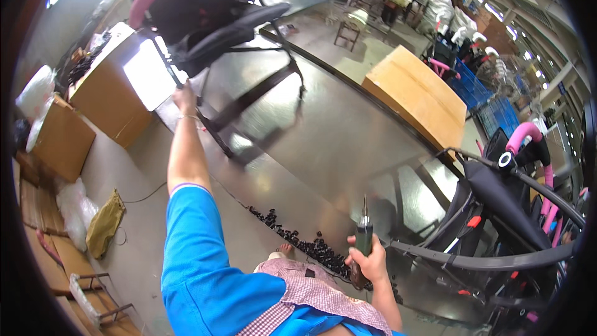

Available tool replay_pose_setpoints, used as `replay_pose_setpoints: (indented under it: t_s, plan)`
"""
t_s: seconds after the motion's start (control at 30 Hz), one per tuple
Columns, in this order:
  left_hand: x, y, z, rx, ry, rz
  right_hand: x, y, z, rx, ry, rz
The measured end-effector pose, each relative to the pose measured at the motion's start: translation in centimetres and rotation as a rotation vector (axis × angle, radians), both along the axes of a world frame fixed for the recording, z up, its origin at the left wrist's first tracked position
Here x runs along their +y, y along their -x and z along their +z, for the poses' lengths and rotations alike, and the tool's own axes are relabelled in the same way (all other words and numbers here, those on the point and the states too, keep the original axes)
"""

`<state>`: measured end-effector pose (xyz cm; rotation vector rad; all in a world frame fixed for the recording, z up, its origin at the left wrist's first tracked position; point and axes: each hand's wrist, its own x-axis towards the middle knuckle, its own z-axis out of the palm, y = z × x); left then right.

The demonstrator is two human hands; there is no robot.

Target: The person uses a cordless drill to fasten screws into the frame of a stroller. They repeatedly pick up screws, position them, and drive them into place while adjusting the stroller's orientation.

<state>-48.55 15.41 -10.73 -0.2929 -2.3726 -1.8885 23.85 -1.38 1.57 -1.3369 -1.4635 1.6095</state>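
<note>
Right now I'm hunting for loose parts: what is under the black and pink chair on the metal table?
Under the chair only bare shiny table shows, with the chair's reflection. The left hand grips its frame. The seat covers whatever lies behind it.

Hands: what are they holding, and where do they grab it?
The right hand grips a power screwdriver around its handle, bit up. The left hand reaches the black chair at its seat edge.

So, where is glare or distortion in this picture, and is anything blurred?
Head view: strong glare on the shiny metal table and the white panel; fisheye bends straight edges near the dark rim; the right hand with its screwdriver is sharp, the far background soft.
</note>
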Motion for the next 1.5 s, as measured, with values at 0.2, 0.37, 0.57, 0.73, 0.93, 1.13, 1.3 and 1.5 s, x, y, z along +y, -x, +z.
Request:
replay_pose_setpoints:
  t_s: [0.2,0.37,0.57,0.73,0.93,1.13,1.3,1.5]
  plan:
    - [-0.4,12.4,1.0,0.903,0.881,-0.086,-9.2,-11.2,-3.8,-0.295,0.194,-0.118]
    - [-1.4,-6.3,-3.6,0.651,0.542,0.124,-20.6,-17.3,-8.9,-0.581,0.130,-0.468]
    - [-3.8,-52.4,5.2,0.160,-0.231,-1.303,-28.1,-24.2,-10.4,-0.124,0.186,-1.322]
    - [-10.1,-76.9,18.2,0.238,-0.585,-2.024,-22.8,-38.7,-3.9,0.165,-0.248,-1.576]
    - [-12.2,-83.4,19.2,-0.097,-0.410,-1.771,-13.1,-46.7,5.5,0.246,-0.500,-1.411]
    - [-16.1,-74.6,21.5,-0.029,-0.416,-1.673,-13.0,-39.2,6.6,0.279,-0.516,-1.140]
    - [-16.2,-62.3,20.0,-0.082,-0.387,-1.419,-10.1,-29.7,5.3,0.302,-0.494,-0.981]
    - [-13.3,-47.8,20.5,0.049,-0.070,-0.895,-3.4,-15.0,6.7,0.350,-0.339,-0.682]
